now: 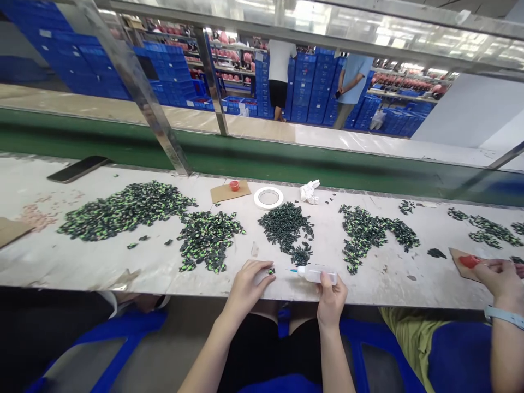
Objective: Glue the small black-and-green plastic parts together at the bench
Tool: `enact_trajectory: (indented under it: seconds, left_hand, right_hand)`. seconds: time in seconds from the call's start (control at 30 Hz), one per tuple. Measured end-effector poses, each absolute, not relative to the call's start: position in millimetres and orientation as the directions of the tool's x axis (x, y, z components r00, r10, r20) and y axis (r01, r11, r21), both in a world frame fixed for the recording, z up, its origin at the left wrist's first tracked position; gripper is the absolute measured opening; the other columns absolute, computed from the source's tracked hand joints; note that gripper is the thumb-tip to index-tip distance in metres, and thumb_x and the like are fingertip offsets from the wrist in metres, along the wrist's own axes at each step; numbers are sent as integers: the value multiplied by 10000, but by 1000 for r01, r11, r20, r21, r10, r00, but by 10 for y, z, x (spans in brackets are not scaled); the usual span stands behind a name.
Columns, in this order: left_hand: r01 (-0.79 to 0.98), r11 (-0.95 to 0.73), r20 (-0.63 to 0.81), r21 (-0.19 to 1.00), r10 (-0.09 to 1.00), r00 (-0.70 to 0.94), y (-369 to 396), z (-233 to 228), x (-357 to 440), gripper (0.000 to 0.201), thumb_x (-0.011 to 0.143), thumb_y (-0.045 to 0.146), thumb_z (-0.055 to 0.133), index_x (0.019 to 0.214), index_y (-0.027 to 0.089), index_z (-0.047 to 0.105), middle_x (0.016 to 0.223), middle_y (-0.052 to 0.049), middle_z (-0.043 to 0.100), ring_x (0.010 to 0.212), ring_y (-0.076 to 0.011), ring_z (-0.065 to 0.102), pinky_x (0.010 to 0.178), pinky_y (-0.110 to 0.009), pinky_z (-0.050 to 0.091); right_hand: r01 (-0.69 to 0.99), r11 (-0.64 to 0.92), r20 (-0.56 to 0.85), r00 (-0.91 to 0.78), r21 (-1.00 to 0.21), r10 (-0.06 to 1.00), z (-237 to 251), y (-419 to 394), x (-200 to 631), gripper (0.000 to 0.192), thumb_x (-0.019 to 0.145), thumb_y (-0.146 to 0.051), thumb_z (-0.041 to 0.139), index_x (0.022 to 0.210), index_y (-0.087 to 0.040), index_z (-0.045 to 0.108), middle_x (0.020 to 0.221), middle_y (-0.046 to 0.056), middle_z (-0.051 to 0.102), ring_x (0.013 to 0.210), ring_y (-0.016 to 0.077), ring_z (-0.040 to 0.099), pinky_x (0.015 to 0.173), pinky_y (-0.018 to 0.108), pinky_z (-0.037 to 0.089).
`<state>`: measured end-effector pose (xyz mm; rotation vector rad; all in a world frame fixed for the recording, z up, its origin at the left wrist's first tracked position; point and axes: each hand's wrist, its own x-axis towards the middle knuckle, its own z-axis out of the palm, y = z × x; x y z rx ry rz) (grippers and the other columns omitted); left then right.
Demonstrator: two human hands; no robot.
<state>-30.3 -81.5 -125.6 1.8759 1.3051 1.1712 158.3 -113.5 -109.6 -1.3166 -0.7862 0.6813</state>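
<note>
My left hand (pixel 249 285) is closed in a pinch at the table's front edge, with a small black-and-green piece (pixel 271 271) at its thumb and index fingertips. In my right hand (pixel 331 297) lies a clear squeeze bottle (pixel 320 274), held sideways. Its thin blue needle tip (pixel 293 271) points left toward the small piece, a short gap apart. Beyond my hands is a heap of small dark pieces (pixel 284 226). Heaps of black-and-green pieces (pixel 210 240) spread to the left, and another such heap (pixel 362 234) lies to the right.
A roll of white tape (pixel 268 198), a crumpled tissue (pixel 310 192) and a red cup (pixel 234 185) on cardboard (pixel 219 194) stand at the back. A phone (pixel 79 169) lies far left. At right, a co-worker's hand (pixel 501 278) is by another red cup (pixel 470 261). Metal posts (pixel 141 93) rise behind.
</note>
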Motion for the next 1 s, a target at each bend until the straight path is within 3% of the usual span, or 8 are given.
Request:
enact_trajectory:
  seconds: [0.17, 0.37, 1.0]
  left_hand:
    - [385, -275, 270, 881, 961, 68, -842, -1229, -297, 166, 763, 223, 676, 927, 213, 700, 837, -39, 715, 812, -194, 684, 801, -352, 566]
    - [325, -197, 196, 925, 980, 36, -873, -1207, -293, 203, 733, 236, 710, 934, 207, 708, 859, -45, 728, 826, -208, 710, 829, -362, 574]
    - [290, -158, 169, 944, 986, -11, -887, -1175, -276, 151, 725, 206, 706, 875, 204, 729, 833, -41, 719, 791, -195, 714, 794, -330, 589]
  right_hand:
    - [261, 102, 222, 489, -960, 843, -1076, -1146, 1454, 371, 762, -491, 632, 599, -165, 565, 503, -24, 528, 484, 124, 471, 474, 231, 391]
    - [426, 98, 311, 464, -899, 829, -1028, -1134, 1345, 365, 804, -461, 596, 591, -173, 528, 492, -39, 487, 467, 107, 439, 477, 222, 359]
    - [466, 90, 306, 411, -880, 859, -1032, -1105, 1358, 376, 822, -468, 560, 591, -171, 547, 489, -34, 497, 459, 109, 446, 462, 220, 363]
